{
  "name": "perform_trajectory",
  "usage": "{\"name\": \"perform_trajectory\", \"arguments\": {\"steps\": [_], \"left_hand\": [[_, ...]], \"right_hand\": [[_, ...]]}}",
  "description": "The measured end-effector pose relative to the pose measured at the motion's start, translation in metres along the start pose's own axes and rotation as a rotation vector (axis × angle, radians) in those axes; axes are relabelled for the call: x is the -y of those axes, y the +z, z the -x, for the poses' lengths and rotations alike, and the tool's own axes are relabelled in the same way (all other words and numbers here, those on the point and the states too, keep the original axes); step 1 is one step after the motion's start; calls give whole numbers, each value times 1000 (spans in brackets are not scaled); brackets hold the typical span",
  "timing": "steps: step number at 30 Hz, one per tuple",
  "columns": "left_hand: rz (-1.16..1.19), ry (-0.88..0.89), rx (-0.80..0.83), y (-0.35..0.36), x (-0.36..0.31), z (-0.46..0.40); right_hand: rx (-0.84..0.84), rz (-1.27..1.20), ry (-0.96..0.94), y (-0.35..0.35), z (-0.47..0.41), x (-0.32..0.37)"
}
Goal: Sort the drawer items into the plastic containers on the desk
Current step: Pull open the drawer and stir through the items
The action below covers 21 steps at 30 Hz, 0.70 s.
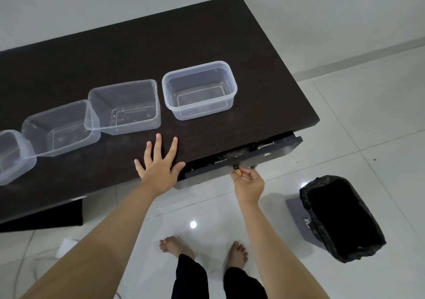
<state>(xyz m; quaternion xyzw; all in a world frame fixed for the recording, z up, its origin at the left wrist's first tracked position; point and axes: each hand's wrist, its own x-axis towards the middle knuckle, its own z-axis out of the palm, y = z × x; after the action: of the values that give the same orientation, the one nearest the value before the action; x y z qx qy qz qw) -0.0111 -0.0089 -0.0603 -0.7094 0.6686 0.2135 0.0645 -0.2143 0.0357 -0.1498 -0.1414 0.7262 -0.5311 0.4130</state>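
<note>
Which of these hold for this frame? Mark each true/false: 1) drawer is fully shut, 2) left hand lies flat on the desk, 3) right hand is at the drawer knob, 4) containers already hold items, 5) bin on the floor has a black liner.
1) False. The drawer is partly open, with small items showing inside.
2) True. The left hand rests flat on the desk, fingers spread.
3) True. The right hand pinches the drawer knob.
4) False. The visible containers, such as the rightmost container, hold nothing.
5) True. The bin on the floor to the right of the desk has a black liner.
</note>
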Motion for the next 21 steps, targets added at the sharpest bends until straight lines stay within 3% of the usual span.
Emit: {"name": "perform_trajectory", "arguments": {"steps": [12, 17, 21], "left_hand": [[53, 17, -18, 1, 1, 0], [197, 18, -204, 29, -9, 32], [259, 8, -209, 72, -19, 74]], "right_hand": [[36, 9, 34, -66, 31, -23], [109, 68, 51, -71, 30, -20], [134, 153, 49, -73, 29, -17]]}}
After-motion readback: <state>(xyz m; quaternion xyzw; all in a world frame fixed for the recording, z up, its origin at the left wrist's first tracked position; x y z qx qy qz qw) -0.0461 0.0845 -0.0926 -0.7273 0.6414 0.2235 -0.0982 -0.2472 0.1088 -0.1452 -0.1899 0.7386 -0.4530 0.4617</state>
